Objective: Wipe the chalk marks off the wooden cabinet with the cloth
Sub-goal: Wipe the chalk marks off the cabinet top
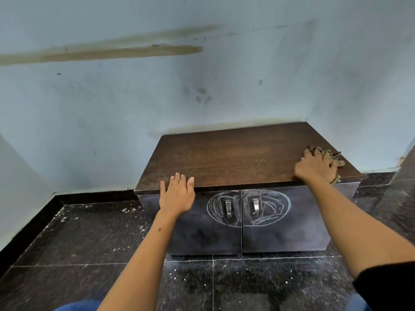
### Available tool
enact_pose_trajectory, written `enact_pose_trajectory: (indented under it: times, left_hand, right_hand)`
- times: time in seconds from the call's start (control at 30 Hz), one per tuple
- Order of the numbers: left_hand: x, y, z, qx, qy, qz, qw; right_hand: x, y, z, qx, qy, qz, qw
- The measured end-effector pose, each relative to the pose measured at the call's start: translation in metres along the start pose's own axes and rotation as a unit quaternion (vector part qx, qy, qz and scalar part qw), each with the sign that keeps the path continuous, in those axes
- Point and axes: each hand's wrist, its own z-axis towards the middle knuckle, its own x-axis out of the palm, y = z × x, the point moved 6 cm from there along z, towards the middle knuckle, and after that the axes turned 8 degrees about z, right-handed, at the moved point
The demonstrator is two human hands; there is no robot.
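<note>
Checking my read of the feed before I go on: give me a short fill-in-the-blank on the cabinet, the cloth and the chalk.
1. The cloth lies under the ____ hand on the cabinet top.
2. The left hand rests flat at the top's ____ edge.
3. The chalk oval spans ____ doors, around the handles.
4. The oval chalk marks are ____ wiped.

Missing words: right; front; both; not yet

Bare forearms, no rings or watch. Black sleeve (388,286) on the right arm. Blue trousers (76,306) at the bottom edge.
</note>
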Motion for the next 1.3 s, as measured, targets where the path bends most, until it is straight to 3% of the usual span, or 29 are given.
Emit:
enact_pose_trajectory:
  times: [0.1, 0.3, 0.53, 0.7, 0.83, 1.0, 1.3]
  left_hand:
    - [-0.014, 0.016, 0.003, -0.010, -0.008, -0.089, 0.996]
    - [-0.039, 0.069, 0.005, -0.064, -0.037, -0.131, 0.989]
    - [-0.068, 0.092, 0.010, -0.058, -0.075, -0.160, 0.983]
    - [-0.076, 0.083, 0.025, -0.052, -0.090, -0.205, 0.973]
    - [-0.065, 0.064, 0.038, -0.044, -0.078, -0.232, 0.968]
    - [-0.033, 0.037, 0.045, -0.002, -0.027, -0.184, 0.983]
    - [0.015, 0.017, 0.038, -0.007, 0.043, -0.003, 0.999]
  right_hand:
    - [0.014, 0.030, -0.018, -0.016, 0.002, -0.016, 1.000]
    - [0.086, 0.166, -0.101, -0.220, 0.061, -0.017, 0.973]
    - [0.156, 0.303, -0.212, -0.434, 0.162, 0.015, 0.886]
    - [0.173, 0.344, -0.210, -0.531, 0.215, -0.001, 0.819]
    - [0.175, 0.348, -0.167, -0.482, 0.212, 0.021, 0.850]
    - [0.166, 0.320, -0.105, -0.405, 0.194, 0.017, 0.894]
    - [0.074, 0.146, 0.026, -0.221, 0.078, -0.015, 0.972]
